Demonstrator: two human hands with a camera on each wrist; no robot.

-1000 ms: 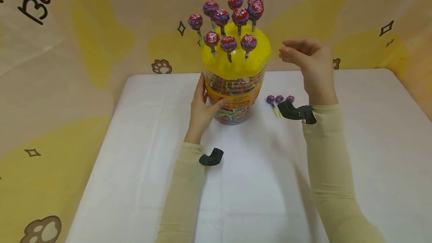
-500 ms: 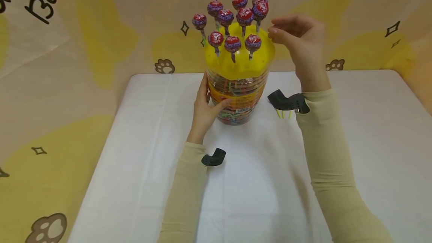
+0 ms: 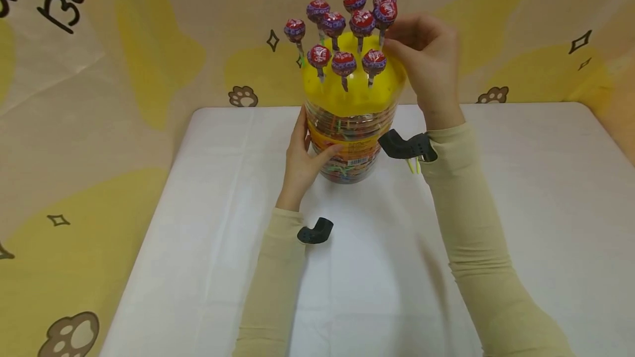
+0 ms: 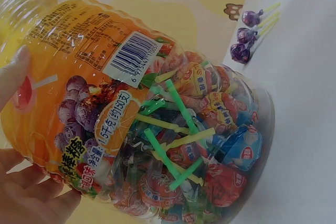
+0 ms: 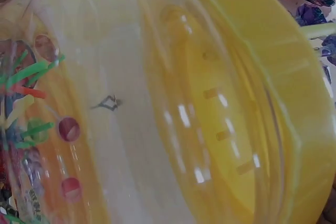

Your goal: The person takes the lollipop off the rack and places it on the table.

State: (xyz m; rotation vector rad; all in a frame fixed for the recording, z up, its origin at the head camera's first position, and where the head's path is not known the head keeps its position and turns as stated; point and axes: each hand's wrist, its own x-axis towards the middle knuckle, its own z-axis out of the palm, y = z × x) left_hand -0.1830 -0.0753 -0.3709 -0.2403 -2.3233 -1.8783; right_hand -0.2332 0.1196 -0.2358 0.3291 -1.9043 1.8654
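Observation:
My left hand (image 3: 300,161) grips the side of a clear plastic candy jar (image 3: 344,131), which stands on the white table. In the left wrist view, wrapped lollipops fill its lower part behind an orange label (image 4: 79,72). Several lollipops (image 3: 344,63) in red and purple wrappers stand upright in the jar's yellow lid (image 3: 342,98). My right hand (image 3: 434,65) is at the lid's right rear, its fingertips at the stick of a lollipop (image 3: 385,14) there. Whether they pinch the stick is hidden. A second lollipop head overlaps behind it.
Three purple lollipops (image 4: 244,36) with yellow sticks lie on the table (image 3: 238,191) right of the jar; my right wrist's camera mount (image 3: 404,145) mostly hides them in the head view. A patterned yellow-beige cloth (image 3: 163,26) hangs behind the table.
My right hand has moved left from beside the jar to the rear-right lollipops on the lid. My left hand keeps its grip on the jar.

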